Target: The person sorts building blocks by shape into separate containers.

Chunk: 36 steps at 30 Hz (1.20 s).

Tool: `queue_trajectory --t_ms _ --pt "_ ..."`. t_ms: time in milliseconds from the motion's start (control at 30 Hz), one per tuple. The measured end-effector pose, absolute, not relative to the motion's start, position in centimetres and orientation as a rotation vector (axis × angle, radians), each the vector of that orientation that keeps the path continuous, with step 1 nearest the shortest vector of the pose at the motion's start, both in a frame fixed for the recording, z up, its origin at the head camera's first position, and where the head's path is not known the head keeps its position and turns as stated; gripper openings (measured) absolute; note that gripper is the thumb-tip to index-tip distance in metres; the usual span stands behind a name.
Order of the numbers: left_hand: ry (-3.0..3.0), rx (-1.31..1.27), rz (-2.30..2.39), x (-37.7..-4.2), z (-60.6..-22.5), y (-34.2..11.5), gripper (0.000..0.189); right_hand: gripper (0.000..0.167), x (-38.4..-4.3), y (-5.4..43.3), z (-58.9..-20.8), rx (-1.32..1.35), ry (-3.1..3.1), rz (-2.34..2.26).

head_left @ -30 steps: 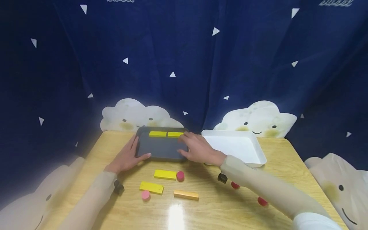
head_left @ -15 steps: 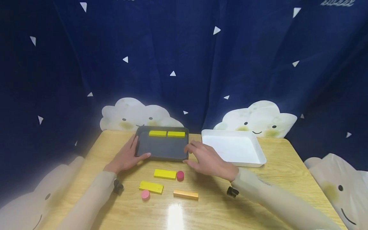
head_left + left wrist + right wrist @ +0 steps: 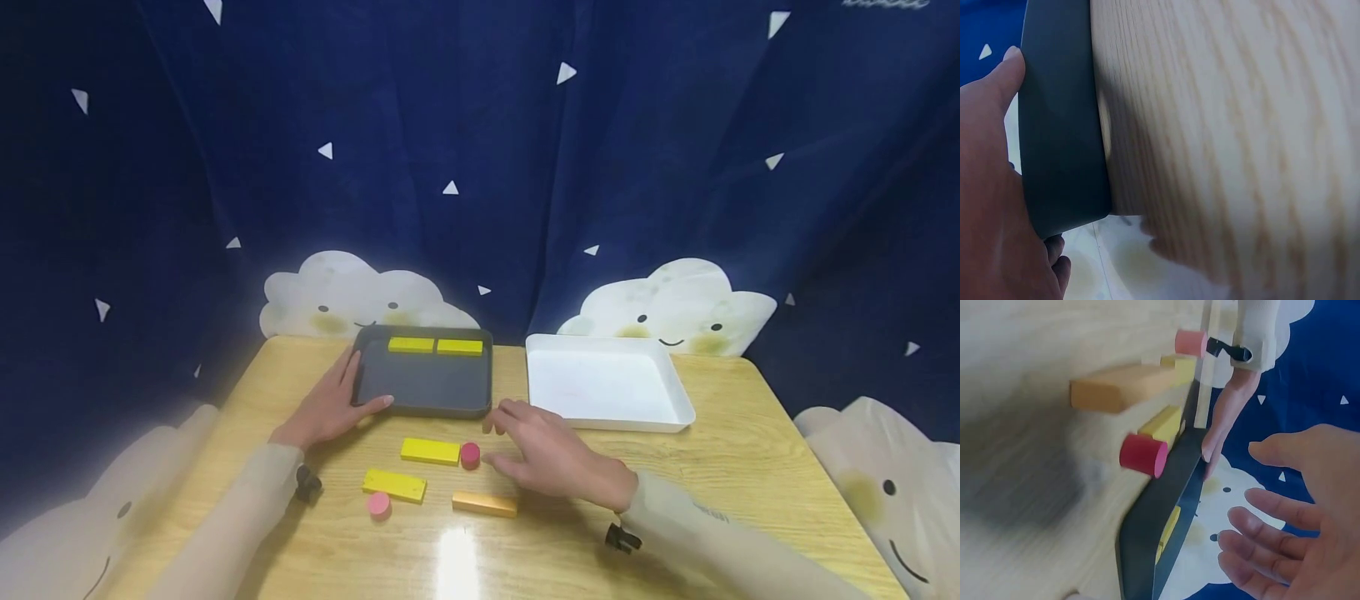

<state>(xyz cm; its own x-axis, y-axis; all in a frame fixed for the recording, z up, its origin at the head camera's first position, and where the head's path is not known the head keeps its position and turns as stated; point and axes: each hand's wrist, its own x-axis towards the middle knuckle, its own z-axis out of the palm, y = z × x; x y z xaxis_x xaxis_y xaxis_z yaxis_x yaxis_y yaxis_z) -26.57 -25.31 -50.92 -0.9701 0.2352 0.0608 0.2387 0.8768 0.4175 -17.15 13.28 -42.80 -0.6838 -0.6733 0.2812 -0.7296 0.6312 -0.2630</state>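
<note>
My left hand point(image 3: 322, 412) rests against the left front corner of a dark grey tray point(image 3: 423, 412), fingers along the left side and thumb at the front wall. In the left wrist view the thumb touches the tray's wall point(image 3: 1063, 125). Two yellow blocks point(image 3: 411, 345) lie along the tray's back. My right hand point(image 3: 551, 454) hovers in front of the trays with nothing in it, fingers loosely bent. Nearest to it is a crimson cylinder point(image 3: 470, 456), beside a yellow block point(image 3: 431, 452). An orange block point(image 3: 484, 504) lies closer to me.
On the right stands a white tray point(image 3: 611, 379). Another yellow block point(image 3: 394, 486) and a pink cylinder point(image 3: 379, 506) lie at the front left of the wooden table point(image 3: 337, 550). A dark blue curtain point(image 3: 480, 167) hangs behind the table.
My right hand has come away from the right-hand yellow block in the grey tray, moving toward me and slightly right, out over the table. My left hand stays at the tray.
</note>
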Motion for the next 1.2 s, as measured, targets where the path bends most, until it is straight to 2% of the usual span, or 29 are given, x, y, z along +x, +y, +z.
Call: queue_trajectory --t_ms 467,1200 --pt "-3.042 -0.371 -0.684 -26.5 -51.0 -25.4 0.124 0.029 -14.9 13.0 -45.3 1.258 -2.696 0.567" --pt "-3.061 -0.348 -0.673 -26.6 -50.9 -25.4 0.123 0.023 -14.4 12.6 -48.6 1.298 -2.786 0.607"
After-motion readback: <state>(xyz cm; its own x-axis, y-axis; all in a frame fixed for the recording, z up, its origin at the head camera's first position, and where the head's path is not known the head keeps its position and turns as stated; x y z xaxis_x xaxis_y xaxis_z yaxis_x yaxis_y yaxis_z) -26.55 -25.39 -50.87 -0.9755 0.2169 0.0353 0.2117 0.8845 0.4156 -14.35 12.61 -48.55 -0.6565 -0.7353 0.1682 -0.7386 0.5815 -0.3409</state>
